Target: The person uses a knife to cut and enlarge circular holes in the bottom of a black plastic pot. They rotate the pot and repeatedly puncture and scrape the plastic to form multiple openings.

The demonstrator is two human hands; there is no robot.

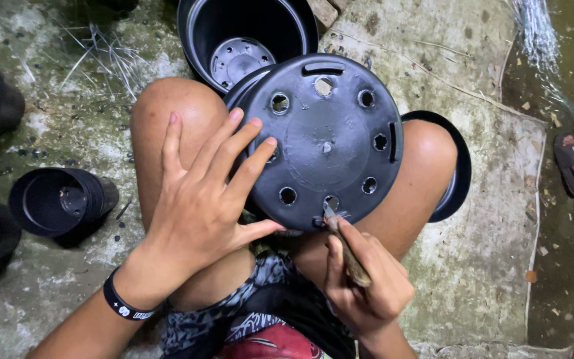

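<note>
Between knees: left hand [200, 206] spread, bracing upturned round black plastic pot [323, 143]; right hand [367, 286] gripping thin metal blade [343, 242], trimming rim slot; steady pressure judged needed next.

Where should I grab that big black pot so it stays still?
Hold the upturned black plastic pot by its curved side wall, from the left, as the left hand does with spread fingers. The flat holed base faces up and the right hand works a small tool at its near edge.

Beside you, an empty black pot [61, 201] lies tipped over; ahead, another pot [247, 40] stands open on concrete.
</note>
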